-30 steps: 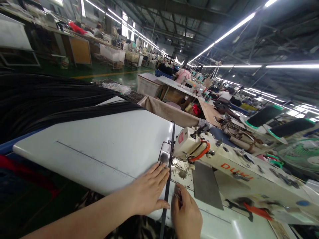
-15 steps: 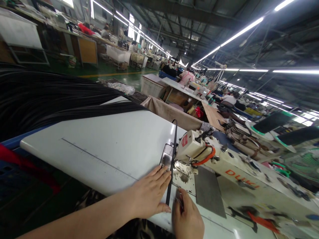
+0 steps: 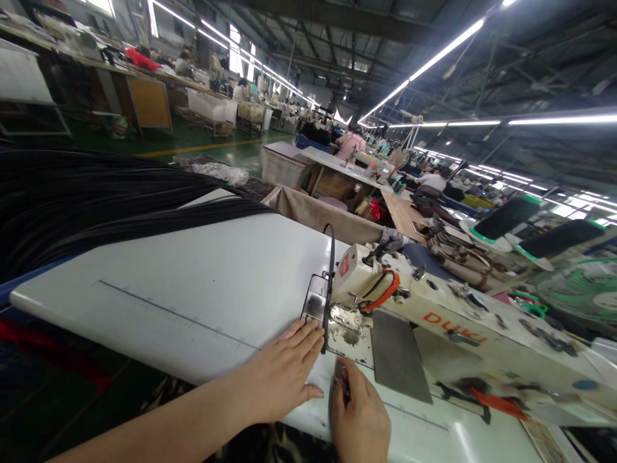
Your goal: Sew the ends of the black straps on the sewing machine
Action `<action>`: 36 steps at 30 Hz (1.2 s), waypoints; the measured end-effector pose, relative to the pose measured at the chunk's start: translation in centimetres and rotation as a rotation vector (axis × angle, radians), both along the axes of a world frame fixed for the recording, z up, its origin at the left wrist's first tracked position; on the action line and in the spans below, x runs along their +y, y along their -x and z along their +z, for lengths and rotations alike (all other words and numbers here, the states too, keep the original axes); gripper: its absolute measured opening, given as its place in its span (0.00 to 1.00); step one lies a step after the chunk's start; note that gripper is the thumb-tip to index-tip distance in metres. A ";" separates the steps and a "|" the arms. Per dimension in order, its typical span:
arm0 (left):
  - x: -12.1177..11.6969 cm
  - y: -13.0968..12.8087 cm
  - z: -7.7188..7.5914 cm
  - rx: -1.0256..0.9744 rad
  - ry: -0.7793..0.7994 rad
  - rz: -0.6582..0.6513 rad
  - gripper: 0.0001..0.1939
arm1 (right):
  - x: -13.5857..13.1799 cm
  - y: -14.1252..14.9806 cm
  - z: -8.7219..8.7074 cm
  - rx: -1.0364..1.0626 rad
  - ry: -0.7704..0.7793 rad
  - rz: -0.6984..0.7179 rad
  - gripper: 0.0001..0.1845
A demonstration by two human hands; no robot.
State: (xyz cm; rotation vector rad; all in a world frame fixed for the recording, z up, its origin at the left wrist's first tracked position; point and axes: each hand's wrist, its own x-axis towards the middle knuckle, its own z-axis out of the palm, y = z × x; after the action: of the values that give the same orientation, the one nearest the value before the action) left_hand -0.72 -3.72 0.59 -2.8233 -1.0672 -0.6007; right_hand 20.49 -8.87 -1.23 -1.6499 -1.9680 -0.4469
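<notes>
A narrow black strap (image 3: pixel 330 257) runs under the head of the sewing machine (image 3: pixel 366 276), its far end curving up behind. My left hand (image 3: pixel 289 360) lies flat with fingers stretched out, the fingertips beside the strap's near end and the metal plate (image 3: pixel 315 302). To its right, my right hand (image 3: pixel 361 408) is closed around a small metal tool (image 3: pixel 342 379), mostly hidden by the fingers; its kind is unclear. This hand rests at the table's near edge, apart from the strap.
A thick bundle of black strips (image 3: pixel 120 199) drapes over the far left of the white table (image 3: pixel 193 276), which bears a printed ruler. Behind stands a beige cloth-lined bin (image 3: pixel 308 209). A green fan (image 3: pixel 578 286) is at the right. Other people work at distant tables.
The strap has slid away from me through the machine; its near end, formerly beyond my left thumb, is now by the left fingertips. Both hands keep nearly the same pose. The view has shifted slightly.
</notes>
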 end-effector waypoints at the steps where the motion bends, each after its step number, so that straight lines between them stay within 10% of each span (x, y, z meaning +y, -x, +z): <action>1: 0.0 0.0 -0.1 0.002 -0.002 0.001 0.41 | 0.0 0.1 0.2 0.005 -0.001 0.000 0.15; 36: 6.5 -1.2 0.3 -0.043 0.155 0.025 0.25 | -0.4 0.6 0.3 0.039 0.035 -0.033 0.18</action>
State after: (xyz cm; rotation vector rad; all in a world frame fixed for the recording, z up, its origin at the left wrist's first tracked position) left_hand 0.50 2.79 0.92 -2.9350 -1.2059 -0.6044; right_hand 19.87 -9.29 -0.94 -1.7023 -1.9333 -0.3915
